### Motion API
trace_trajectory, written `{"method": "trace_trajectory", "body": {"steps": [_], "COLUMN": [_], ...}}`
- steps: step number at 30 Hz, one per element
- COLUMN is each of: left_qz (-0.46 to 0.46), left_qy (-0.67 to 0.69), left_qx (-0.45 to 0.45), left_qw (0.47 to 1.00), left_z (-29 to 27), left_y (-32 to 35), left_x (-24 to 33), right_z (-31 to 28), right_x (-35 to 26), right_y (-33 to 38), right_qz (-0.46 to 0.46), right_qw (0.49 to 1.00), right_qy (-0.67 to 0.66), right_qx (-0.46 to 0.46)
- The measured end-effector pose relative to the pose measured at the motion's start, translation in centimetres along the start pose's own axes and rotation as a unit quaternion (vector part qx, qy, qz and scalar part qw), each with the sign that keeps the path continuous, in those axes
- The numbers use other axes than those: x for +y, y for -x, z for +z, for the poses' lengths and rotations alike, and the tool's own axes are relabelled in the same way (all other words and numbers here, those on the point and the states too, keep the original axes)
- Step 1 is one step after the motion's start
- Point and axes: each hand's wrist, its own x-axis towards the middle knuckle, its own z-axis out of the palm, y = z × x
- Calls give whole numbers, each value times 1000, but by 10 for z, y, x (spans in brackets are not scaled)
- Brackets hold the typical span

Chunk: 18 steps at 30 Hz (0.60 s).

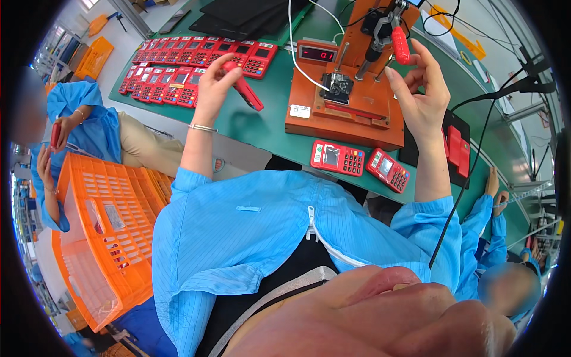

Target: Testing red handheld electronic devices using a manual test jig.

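My left hand [212,86] is raised over the green bench [262,128] and holds a red handheld keypad device [245,89] edge-on. My right hand [421,95] is open with fingers spread, just below the red handle [400,44] of the lever on an orange-brown press fixture [351,101]. The fingertips are close to the handle; I cannot tell if they touch it. A dark part [338,88] sits in the fixture's nest. Two more red keypad devices [338,158] [388,170] lie at the bench's near edge.
Rows of red keypad devices [190,62] cover the bench's far left, with black mats [244,15] behind. Orange crates [101,238] stand at my left. A person in blue sits at far left; another person's sleeve is at lower right. A black tray [458,149] holds red parts.
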Motion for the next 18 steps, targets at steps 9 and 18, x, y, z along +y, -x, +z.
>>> {"method": "trace_trajectory", "body": {"steps": [9, 18], "left_qz": [-45, -43], "left_qy": [188, 72], "left_qx": [94, 68], "left_qw": [977, 994], "left_z": [-2, -6], "left_y": [38, 50], "left_x": [-43, -46], "right_z": [10, -24], "right_x": [1, 0], "right_y": [-24, -61], "right_qz": [-173, 10], "right_qw": [978, 997], "right_qy": [110, 55], "right_qx": [37, 44]}}
